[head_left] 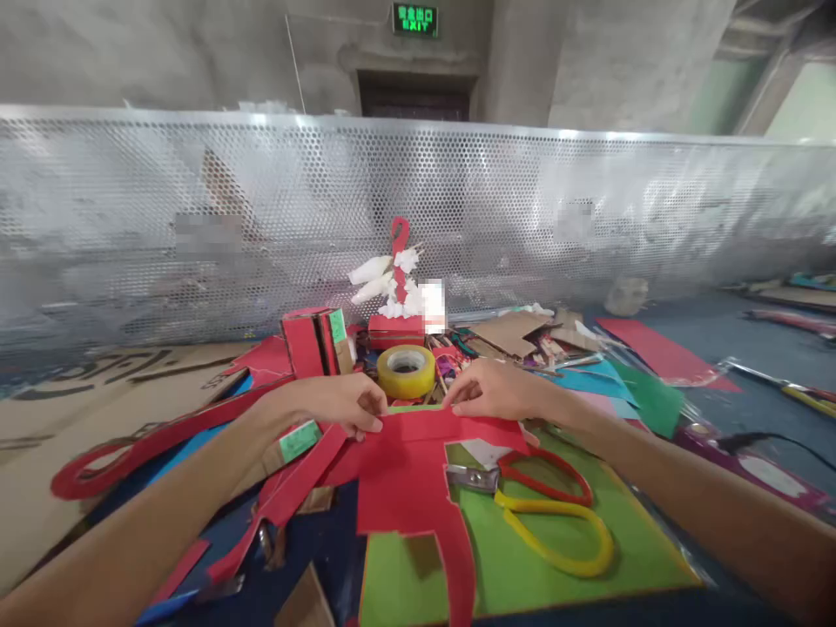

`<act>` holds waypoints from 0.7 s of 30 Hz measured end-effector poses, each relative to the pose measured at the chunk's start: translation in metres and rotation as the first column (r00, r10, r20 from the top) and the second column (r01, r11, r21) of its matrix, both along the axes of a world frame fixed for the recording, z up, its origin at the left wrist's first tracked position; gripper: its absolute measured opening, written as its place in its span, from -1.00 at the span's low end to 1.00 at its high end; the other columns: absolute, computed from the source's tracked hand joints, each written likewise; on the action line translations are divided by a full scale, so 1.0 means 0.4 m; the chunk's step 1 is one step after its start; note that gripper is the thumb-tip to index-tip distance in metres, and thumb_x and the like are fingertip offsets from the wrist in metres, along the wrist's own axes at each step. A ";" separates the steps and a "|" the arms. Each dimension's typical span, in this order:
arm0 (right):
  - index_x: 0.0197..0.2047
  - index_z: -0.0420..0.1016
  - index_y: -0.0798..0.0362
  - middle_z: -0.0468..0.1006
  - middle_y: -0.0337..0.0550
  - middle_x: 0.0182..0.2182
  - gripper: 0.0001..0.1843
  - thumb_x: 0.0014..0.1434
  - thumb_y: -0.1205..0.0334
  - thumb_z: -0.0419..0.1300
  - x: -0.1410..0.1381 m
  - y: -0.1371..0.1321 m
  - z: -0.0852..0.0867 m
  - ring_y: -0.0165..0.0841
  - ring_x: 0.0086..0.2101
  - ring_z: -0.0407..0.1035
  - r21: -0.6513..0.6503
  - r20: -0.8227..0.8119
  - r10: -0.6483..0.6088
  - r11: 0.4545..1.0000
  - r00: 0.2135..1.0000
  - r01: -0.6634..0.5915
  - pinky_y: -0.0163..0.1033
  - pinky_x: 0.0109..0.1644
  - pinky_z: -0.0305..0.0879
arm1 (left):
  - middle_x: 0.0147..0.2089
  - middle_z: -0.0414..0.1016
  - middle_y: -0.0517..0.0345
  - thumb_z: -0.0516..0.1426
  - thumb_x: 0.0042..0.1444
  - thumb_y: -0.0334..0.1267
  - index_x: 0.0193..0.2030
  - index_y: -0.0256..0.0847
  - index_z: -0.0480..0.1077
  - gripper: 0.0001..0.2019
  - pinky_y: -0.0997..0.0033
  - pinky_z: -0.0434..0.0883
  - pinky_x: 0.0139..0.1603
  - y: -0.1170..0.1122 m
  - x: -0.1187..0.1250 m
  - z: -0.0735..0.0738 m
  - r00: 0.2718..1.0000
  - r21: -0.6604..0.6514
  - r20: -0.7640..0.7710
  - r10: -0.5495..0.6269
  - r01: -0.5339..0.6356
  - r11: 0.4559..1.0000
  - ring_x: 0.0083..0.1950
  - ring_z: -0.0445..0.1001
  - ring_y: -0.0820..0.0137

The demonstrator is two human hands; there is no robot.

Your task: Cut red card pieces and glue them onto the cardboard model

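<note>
A cut sheet of red paper lies in front of me, partly over a green sheet. My left hand pinches its top edge near the left corner. At the same edge, further right, my right hand holds the paper between thumb and fingers. A folded band runs along the edge between both hands. Scissors with one red and one yellow handle rest on the green sheet, their blades partly under the red paper. A roll of yellowish tape stands just beyond my hands.
Red-covered cardboard boxes and a white flower ornament stand behind. Brown cardboard covers the left side. Cardboard scraps, blue paper and a cutter knife lie to the right. A perforated metal screen closes off the back.
</note>
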State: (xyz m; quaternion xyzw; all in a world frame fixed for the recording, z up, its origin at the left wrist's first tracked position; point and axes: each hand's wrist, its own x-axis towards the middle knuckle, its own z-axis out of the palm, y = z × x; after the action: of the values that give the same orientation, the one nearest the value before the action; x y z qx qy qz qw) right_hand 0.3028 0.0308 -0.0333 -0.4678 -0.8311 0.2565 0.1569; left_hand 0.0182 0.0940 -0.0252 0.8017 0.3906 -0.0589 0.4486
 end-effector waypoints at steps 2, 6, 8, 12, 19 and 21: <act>-0.11 0.74 0.01 0.72 -0.11 -0.26 -0.71 0.14 0.27 0.23 -0.004 -0.004 -0.006 -0.27 -0.29 0.57 0.020 0.021 -0.013 1.000 1.000 0.012 -0.33 -0.28 0.34 | -0.37 0.55 0.14 0.26 0.01 -0.13 -0.27 -0.19 0.44 -0.79 0.38 0.42 -0.32 0.008 0.005 -0.015 0.996 0.073 -0.086 -0.038 0.045 0.996 -0.32 0.54 0.26; -0.11 0.74 0.02 0.72 -0.13 -0.34 -0.68 0.14 0.38 0.20 -0.013 -0.005 -0.043 -0.34 -0.42 0.52 0.067 0.108 -0.031 0.997 0.994 0.023 -0.32 -0.33 0.27 | -0.27 0.56 0.12 0.19 0.07 -0.15 -0.22 -0.14 0.43 -0.83 0.38 0.25 -0.42 -0.012 0.024 -0.030 0.970 0.365 -0.240 -0.027 0.116 0.924 -0.30 0.49 0.26; -0.09 0.74 0.00 0.73 -0.14 -0.31 -0.69 0.17 0.35 0.21 -0.013 -0.006 -0.055 -0.32 -0.39 0.53 0.070 0.105 -0.025 0.997 0.994 0.018 -0.30 -0.29 0.28 | -0.26 0.55 0.14 0.17 0.09 -0.19 -0.19 -0.11 0.42 -0.85 0.38 0.19 -0.45 -0.030 0.033 -0.022 0.961 0.413 -0.276 -0.023 0.140 0.900 -0.30 0.47 0.27; -0.08 0.73 -0.04 0.73 -0.12 -0.21 -0.73 0.23 0.30 0.22 -0.007 -0.007 -0.063 -0.24 -0.22 0.56 0.067 0.108 -0.040 0.997 0.993 0.033 -0.24 -0.11 0.33 | -0.24 0.54 0.18 0.17 0.11 -0.25 -0.15 -0.07 0.40 -0.85 0.38 0.17 -0.39 -0.051 0.043 -0.004 0.965 0.450 -0.260 -0.034 0.152 0.880 -0.20 0.49 0.25; -0.11 0.71 0.00 0.71 -0.15 -0.15 -0.73 0.27 0.38 0.18 -0.010 -0.003 -0.073 -0.22 -0.15 0.55 0.085 0.141 -0.004 0.996 0.990 -0.008 -0.20 -0.02 0.32 | -0.30 0.52 0.26 0.20 0.09 -0.32 -0.21 -0.05 0.39 -0.87 0.39 0.12 -0.38 -0.036 0.036 -0.026 0.984 0.375 -0.178 -0.030 0.096 0.922 -0.20 0.50 0.29; -0.11 0.70 0.00 0.70 -0.17 -0.17 -0.73 0.28 0.39 0.16 -0.010 -0.004 -0.075 -0.24 -0.17 0.54 0.086 0.159 -0.002 0.996 0.987 -0.012 -0.21 -0.06 0.32 | -0.30 0.52 0.27 0.21 0.11 -0.29 -0.18 -0.03 0.39 -0.86 0.40 0.12 -0.37 -0.031 0.030 -0.035 0.987 0.356 -0.159 -0.021 0.077 0.931 -0.21 0.49 0.29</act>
State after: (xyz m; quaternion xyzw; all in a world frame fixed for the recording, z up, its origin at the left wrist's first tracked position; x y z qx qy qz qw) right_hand 0.2988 0.0293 -0.0635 -0.4774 -0.8525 0.1825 0.1095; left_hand 0.0302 0.0815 -0.0392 0.8731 0.4076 -0.0584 0.2611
